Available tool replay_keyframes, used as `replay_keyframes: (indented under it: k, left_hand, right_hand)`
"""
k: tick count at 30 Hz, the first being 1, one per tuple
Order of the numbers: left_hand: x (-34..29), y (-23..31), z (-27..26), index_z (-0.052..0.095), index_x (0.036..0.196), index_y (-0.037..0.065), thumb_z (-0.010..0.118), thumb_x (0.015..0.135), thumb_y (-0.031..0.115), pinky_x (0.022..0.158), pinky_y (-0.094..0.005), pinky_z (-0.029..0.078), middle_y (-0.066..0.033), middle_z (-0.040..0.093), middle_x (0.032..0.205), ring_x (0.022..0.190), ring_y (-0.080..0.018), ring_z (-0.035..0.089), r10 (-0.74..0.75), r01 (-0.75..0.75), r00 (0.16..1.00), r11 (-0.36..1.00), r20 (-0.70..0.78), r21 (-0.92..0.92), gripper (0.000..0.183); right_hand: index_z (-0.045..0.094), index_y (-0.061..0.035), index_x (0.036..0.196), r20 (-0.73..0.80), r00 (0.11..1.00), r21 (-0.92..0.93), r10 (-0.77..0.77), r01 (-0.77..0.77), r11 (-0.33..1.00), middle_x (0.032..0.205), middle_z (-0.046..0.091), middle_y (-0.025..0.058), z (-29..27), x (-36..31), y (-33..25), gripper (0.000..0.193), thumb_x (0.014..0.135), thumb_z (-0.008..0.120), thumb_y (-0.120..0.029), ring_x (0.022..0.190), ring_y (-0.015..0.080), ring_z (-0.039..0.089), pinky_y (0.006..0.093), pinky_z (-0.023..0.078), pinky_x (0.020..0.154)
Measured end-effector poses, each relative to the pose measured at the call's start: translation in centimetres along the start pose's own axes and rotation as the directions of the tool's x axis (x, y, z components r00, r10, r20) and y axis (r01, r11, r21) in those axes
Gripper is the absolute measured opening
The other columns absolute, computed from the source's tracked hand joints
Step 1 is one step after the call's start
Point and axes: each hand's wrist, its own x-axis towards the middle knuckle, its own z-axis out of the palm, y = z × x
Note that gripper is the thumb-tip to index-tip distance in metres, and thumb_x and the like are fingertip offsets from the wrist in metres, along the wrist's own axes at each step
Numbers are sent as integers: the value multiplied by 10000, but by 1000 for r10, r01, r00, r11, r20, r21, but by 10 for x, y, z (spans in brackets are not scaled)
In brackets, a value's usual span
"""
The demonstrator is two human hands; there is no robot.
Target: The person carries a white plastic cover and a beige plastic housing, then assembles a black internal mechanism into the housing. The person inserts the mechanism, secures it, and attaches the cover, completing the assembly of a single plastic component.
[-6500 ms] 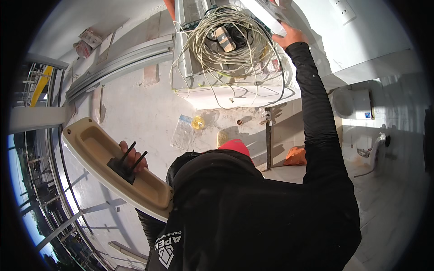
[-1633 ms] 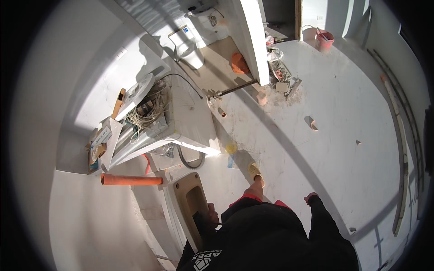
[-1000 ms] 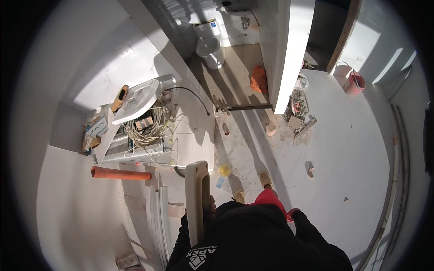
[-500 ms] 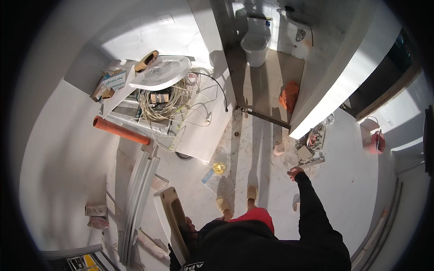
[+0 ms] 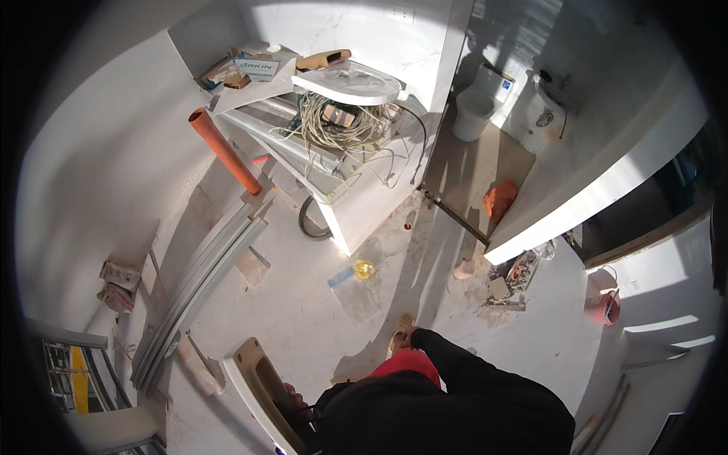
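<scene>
At the lower left, a long hollow piece (image 5: 254,379), white outside and beige inside with small holes at its end, leans tilted along my left side. It looks like a washbasin pedestal. My left hand (image 5: 296,400) is closed around its inner edge, with the fingers partly showing and the rest hidden by my black sleeve. In front of my red shorts hangs my right hand (image 5: 403,337), just above one beige clog (image 5: 406,320). Its fingers are too small and overlapped to make out. Nothing shows clearly in it.
A white counter (image 5: 364,220) carries coiled cable (image 5: 341,125), a toilet seat lid (image 5: 356,83) and boxes. An orange pipe (image 5: 227,155) and metal profiles (image 5: 201,296) lie left. Ahead right are a toilet (image 5: 474,114), a floor threshold, rubble (image 5: 516,277) and a pink bucket (image 5: 604,307).
My view has turned left, so the room has shifted. My right arm has swung in from far right to before my body. The left hand still holds the hollow piece.
</scene>
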Motion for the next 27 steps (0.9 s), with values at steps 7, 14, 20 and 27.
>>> replay_keyframes:
  k: [7, 14, 20, 27]
  left_hand:
    - [-228, 80, -64, 446, 1365, 5, 625, 740, 834, 768, -357, 570, -103, 540, 1148, 983, -201, 581, 372, -363, 922, 927, -108, 93, 1053]
    - [-439, 98, -80, 444, 1403, 3, 627, 713, 860, 793, -356, 581, -100, 540, 1194, 1031, -198, 586, 773, -670, 538, 634, -336, 386, 1115]
    - [-530, 116, -130, 426, 1467, 41, 636, 777, 822, 717, -422, 583, -160, 536, 1205, 990, -267, 591, 888, -892, 291, 387, -356, 235, 1064]
    - [-660, 236, -131, 462, 1341, -35, 616, 814, 522, 581, -483, 528, -231, 535, 1095, 846, -349, 588, 832, -967, -144, -5, -535, 254, 782]
  right_hand:
    - [725, -25, 1129, -6, 967, 52, 255, -254, 966, 937, 749, 77, 78, 27, -58, 471, 895, 756, -433, 762, 177, 720, 352, 614, 653]
    - [680, -51, 1104, 205, 962, -548, 180, -40, 836, 918, 702, 48, 175, 50, -227, 384, 938, 707, -396, 760, 221, 699, 371, 579, 686]
    - [722, -27, 1020, 204, 933, -865, 297, 30, 501, 899, 745, 100, 247, 136, -382, 408, 943, 687, -426, 758, 215, 724, 380, 612, 688]
    - [676, -2, 1066, 61, 981, -663, 184, -98, 742, 924, 734, 123, 371, 302, -679, 304, 952, 672, -283, 730, 239, 712, 402, 614, 632]
